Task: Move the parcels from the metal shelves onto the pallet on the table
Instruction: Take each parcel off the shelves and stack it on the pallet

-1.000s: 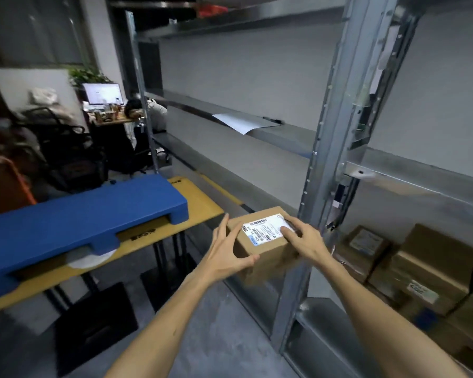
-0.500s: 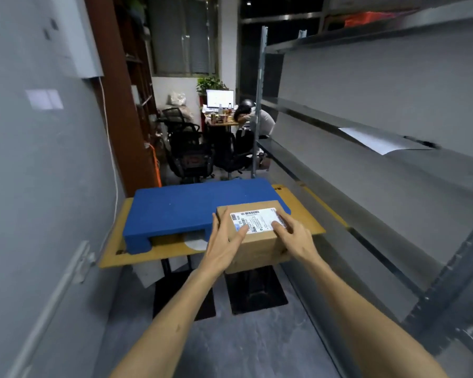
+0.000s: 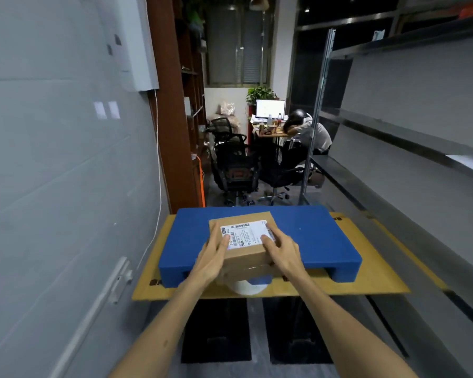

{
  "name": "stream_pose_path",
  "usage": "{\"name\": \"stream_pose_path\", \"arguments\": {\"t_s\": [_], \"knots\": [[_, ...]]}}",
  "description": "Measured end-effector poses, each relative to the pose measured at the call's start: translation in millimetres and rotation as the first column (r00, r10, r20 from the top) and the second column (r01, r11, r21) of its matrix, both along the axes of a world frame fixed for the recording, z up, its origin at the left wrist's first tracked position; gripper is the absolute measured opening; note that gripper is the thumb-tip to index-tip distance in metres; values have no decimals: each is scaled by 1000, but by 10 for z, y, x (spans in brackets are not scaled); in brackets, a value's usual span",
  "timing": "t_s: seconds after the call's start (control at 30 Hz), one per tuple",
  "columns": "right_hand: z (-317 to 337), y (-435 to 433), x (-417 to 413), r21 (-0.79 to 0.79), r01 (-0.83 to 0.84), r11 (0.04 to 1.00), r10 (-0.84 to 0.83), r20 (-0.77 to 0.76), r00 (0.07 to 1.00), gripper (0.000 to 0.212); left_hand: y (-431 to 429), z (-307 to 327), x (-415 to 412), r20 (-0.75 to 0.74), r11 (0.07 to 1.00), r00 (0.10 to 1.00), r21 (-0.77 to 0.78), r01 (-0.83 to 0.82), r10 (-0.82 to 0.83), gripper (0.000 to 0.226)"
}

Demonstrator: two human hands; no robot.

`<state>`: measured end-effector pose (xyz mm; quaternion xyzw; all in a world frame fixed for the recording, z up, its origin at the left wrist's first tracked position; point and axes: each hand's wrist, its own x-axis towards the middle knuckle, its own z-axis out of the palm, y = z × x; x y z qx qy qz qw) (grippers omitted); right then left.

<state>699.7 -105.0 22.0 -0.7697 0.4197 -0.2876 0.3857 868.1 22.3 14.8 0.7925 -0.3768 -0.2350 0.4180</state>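
A brown cardboard parcel (image 3: 241, 223) with a white shipping label on top is held between both hands, over the near edge of the blue pallet (image 3: 311, 236). My left hand (image 3: 212, 261) grips its left side with the thumb on the label. My right hand (image 3: 281, 252) grips its right side, fingers over the top. The pallet lies on a yellow-topped table (image 3: 366, 279). The parcel's underside is hidden, so whether it touches the pallet cannot be told. Metal shelves (image 3: 399, 132) run along the right.
A grey wall closes in on the left. At the far end a person (image 3: 306, 129) leans on a desk with a monitor (image 3: 270, 108), and black office chairs (image 3: 235, 165) stand there. Black table bases stand on the floor below the table.
The view has swung left from the shelves to face the table. Both hands have carried the parcel forward, from beside the shelf post to over the blue pallet's near edge.
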Motion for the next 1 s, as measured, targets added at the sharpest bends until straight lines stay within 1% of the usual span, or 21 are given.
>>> {"name": "stream_pose_path", "arguments": {"t_s": [0.07,0.2,0.4,0.47,0.6,0.73,0.87,1.0], "knots": [[-19,-206,249,9,-9,1000,9,-10,1000,54,-201,-26,248,-45,1000,999,-1,-8,8,67],[-115,-521,714,24,-21,999,22,-52,998,55,-483,-98,683,-58,999,998,-23,-33,32,64],[-310,-919,1406,55,-47,997,48,-20,999,56,-868,-286,1318,-93,997,995,-65,-47,41,62],[-372,-1054,1665,79,-49,996,51,-19,999,56,-1008,-353,1557,-79,996,996,-73,-43,37,59],[-517,-1319,2276,129,-35,991,37,-14,999,58,-1278,-463,2104,-42,993,998,-100,-56,52,46],[-689,-1548,2992,184,-22,983,23,-4,1000,59,-1564,-585,2747,-46,990,997,-127,-64,59,47],[-896,-1744,3606,189,17,982,-2,-77,997,58,-1822,-791,3375,-67,994,995,-81,-78,72,44],[-1128,-1912,4002,234,53,971,-24,-127,992,56,-2049,-981,3861,-69,999,997,-23,-32,31,42]]}}
